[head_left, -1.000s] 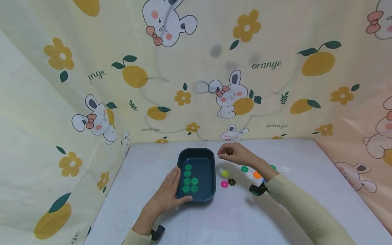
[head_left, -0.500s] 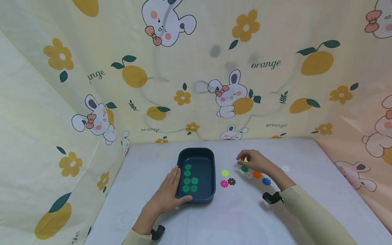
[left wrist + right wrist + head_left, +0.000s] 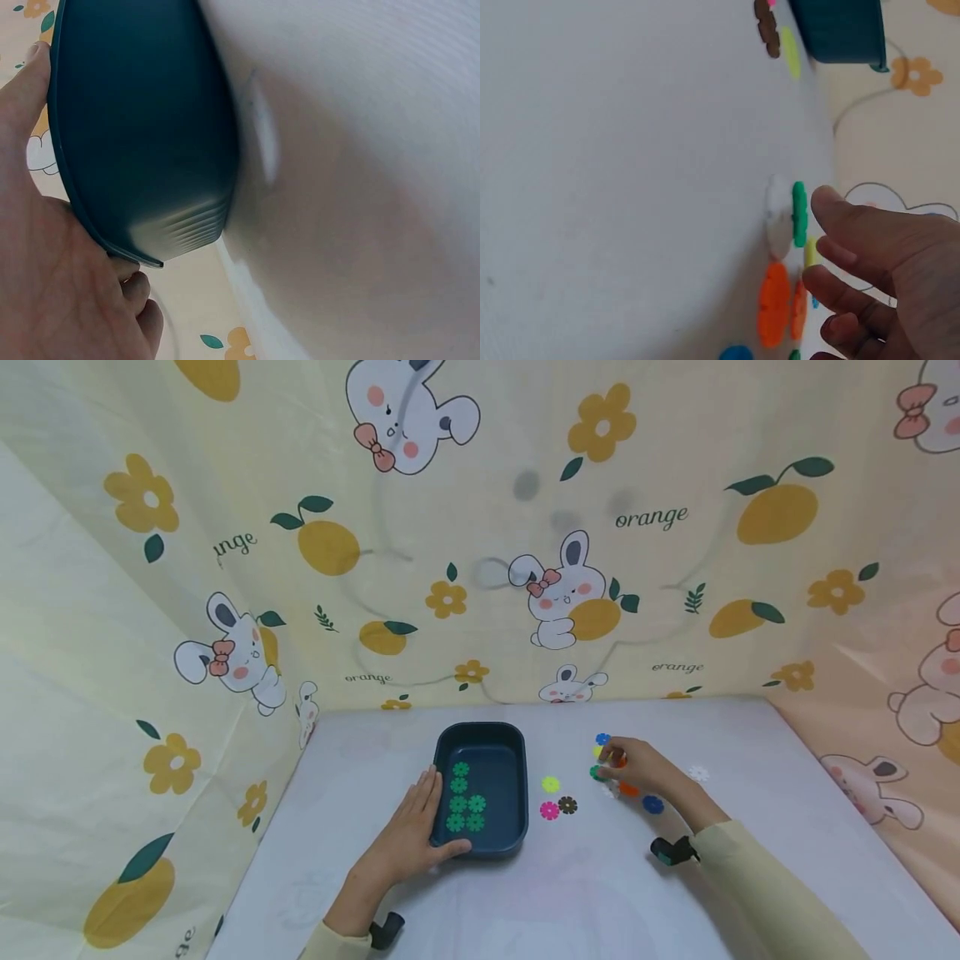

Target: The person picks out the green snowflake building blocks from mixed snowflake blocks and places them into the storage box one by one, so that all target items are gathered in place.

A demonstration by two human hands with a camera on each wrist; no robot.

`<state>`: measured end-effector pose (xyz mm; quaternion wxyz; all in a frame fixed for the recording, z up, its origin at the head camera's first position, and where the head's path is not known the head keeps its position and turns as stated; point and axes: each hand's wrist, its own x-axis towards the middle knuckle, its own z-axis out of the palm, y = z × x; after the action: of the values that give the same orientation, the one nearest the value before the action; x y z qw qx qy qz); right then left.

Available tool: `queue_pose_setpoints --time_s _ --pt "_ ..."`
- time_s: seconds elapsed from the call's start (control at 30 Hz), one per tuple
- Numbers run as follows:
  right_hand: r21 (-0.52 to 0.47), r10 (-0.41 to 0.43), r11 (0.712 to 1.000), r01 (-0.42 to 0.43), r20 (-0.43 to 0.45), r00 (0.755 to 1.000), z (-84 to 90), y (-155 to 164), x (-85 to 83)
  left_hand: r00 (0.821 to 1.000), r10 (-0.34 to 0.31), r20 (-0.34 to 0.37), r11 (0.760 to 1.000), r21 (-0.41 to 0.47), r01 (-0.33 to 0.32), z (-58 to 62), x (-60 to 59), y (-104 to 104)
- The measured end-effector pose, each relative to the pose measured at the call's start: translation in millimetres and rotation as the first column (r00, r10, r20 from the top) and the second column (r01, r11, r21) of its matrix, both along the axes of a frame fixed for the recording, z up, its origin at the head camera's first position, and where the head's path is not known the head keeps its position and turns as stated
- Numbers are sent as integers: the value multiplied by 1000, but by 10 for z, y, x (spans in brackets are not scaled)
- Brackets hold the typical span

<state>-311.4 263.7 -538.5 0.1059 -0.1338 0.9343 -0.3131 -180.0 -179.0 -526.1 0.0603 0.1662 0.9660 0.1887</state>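
Note:
A dark blue rectangular tray (image 3: 504,785) holds several green flower-shaped pieces (image 3: 476,803) along its left side. My left hand (image 3: 408,827) rests against the tray's left side, fingers laid along the wall and thumb at the near rim. My right hand (image 3: 641,772) hovers over a cluster of coloured flower pieces to the right. Its thumb tip is right at a green flower piece (image 3: 800,214), fingers loosely bent with nothing between them. Orange (image 3: 773,304) and white (image 3: 778,217) flower pieces lie beside it, with blue (image 3: 603,739) and yellow (image 3: 599,752) ones behind.
Yellow (image 3: 551,784), pink (image 3: 550,811) and brown (image 3: 567,805) flower pieces lie just right of the tray. A blue piece (image 3: 653,805) lies near the right wrist, and a white one (image 3: 699,772) farther right. A patterned curtain (image 3: 450,568) stands behind the table.
My right hand has moved right from beside the tray's far right corner, down to the green piece in the cluster. My left hand and the tray have stayed put.

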Motion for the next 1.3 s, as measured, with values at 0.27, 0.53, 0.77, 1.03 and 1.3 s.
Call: queue_pose_setpoints --time_s 0.27,0.53,0.77,1.03,1.3 --pt "31 -22 999 22 15 1000 -73 3 -33 1000 4 -1 1000 0 -4 -8 0 7" --pt "31 -38 999 37 9 999 -50 -43 -35 1000 6 2 1000 6 -6 -10 -12 6" --pt "-20 14 1000 -14 -21 1000 -59 -61 -1 1000 2 12 1000 11 -2 12 1 7" --pt "-64 53 996 -54 -23 998 -23 -71 34 1000 4 9 1000 3 -4 5 4 13" --pt "-132 74 988 -78 -38 997 -8 -66 23 1000 9 12 1000 0 -9 6 3 12"
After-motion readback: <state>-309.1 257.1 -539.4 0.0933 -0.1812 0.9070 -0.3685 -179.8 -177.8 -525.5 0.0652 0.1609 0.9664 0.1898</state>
